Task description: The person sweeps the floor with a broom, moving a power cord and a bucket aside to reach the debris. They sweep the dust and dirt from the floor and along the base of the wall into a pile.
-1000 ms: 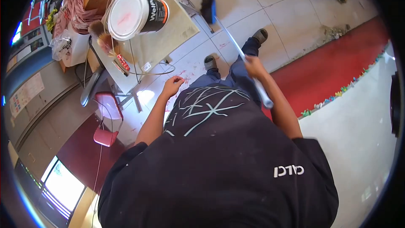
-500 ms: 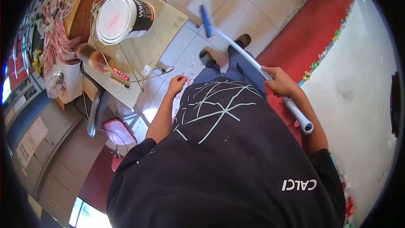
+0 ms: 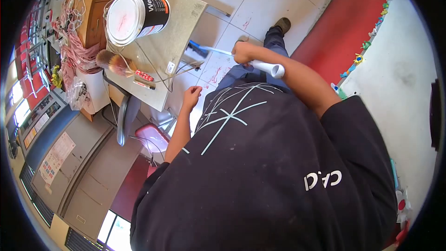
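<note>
My right hand (image 3: 243, 52) is closed around the white handle of a long-handled floor brush (image 3: 268, 67). Its open tube end points back toward me, and its blue brush head (image 3: 199, 49) is by the table's near corner, above the tiles. My left hand (image 3: 191, 96) hangs beside my body with loosely curled fingers and nothing visible in it. Left of it is a table (image 3: 183, 16) bearing a white-lidded paint bucket (image 3: 125, 18), a feather duster (image 3: 121, 66) and a marker (image 3: 144, 85).
Cables trail over the table and the tiled floor (image 3: 265, 0). A chair (image 3: 123, 116) and a pink stool (image 3: 152, 135) stand to the left. Along the right runs a red strip (image 3: 334, 23) with a colourful garland edge. Reddish marks show on the tiles.
My right hand has swung left and forward with the brush, bringing its head to the table's corner. One foot has stepped forward. My left hand stays low and loosely curled.
</note>
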